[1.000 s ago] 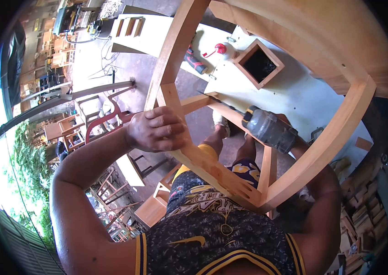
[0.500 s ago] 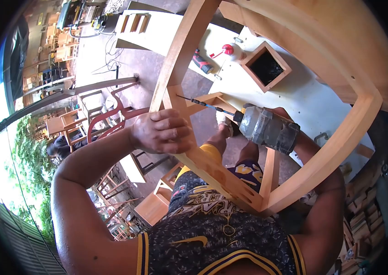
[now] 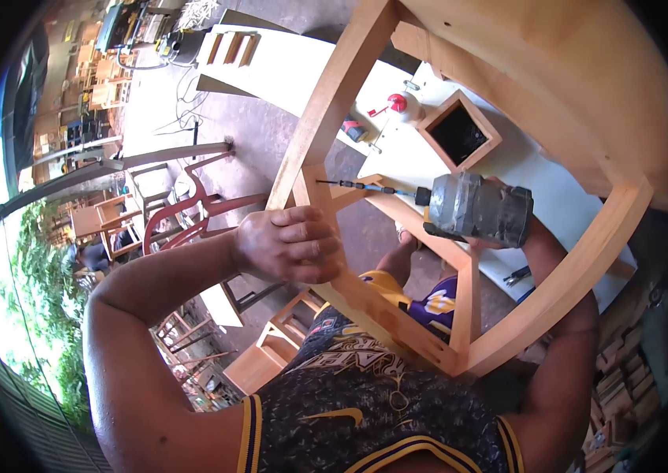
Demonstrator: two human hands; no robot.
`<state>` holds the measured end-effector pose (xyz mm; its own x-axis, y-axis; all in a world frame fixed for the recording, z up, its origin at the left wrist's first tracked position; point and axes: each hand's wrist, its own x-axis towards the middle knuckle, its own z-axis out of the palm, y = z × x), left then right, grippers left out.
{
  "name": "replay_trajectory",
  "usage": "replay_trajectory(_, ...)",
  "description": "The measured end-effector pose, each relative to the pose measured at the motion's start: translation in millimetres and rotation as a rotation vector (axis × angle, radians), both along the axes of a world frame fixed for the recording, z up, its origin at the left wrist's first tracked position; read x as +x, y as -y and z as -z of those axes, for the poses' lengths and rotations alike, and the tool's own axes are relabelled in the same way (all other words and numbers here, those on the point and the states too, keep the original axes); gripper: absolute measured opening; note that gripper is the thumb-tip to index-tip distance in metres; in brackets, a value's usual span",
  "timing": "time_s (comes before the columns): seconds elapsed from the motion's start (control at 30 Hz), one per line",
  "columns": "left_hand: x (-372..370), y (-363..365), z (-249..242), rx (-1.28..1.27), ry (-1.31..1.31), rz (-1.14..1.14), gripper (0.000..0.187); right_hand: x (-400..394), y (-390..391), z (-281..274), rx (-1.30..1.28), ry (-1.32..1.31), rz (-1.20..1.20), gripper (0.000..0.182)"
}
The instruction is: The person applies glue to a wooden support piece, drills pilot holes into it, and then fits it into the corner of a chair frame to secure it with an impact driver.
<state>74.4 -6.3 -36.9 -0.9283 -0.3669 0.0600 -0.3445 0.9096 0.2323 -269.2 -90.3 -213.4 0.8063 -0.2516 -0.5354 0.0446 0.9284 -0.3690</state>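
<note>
1. Box (image 3: 458, 134), red-capped bottle (image 3: 401, 105) and red tool (image 3: 356, 131): laid on the white table (image 3: 523, 177) beyond the frame (image 3: 397, 311).
2. Frame rail: gripped by the closed left hand (image 3: 290, 244).
3. Drill (image 3: 477, 210): held by the mostly hidden right hand (image 3: 507, 236); bit (image 3: 357, 187) set against the frame just above the left hand.

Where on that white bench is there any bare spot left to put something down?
The white bench is bare between the square wooden box and the wooden frame. Crowded: the far edge, around the red-capped bottle. The right hand holds the drill there; the left hand grips the frame.
</note>
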Motion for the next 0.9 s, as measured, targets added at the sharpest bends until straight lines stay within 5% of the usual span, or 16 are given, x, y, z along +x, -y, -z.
replay_trajectory(0.07, 1.6, -2.7, -0.1, 0.002, -0.002, -0.010, 0.036, -3.4, 10.7, -6.0, -0.295, -0.030, -0.177, 0.055)
replay_trajectory(0.1, 1.6, -3.3, -2.5, 0.015, 0.005, 0.000, 0.035, 0.7, 18.0, -24.0, -0.819, 0.186, -0.110, 0.045)
replay_trajectory(0.33, 2.3, 1.0, 1.9, -0.008, -0.028, -0.006, 0.023, 15.8, 52.0, -20.7, -0.857, 0.255, -0.262, 0.044)
replay_trajectory(0.9, 4.6, 0.8, 1.3, 0.046, 0.022, 0.003, 0.026, 26.2, 50.8, -1.1, -0.988, 0.274, -0.283, 0.041)
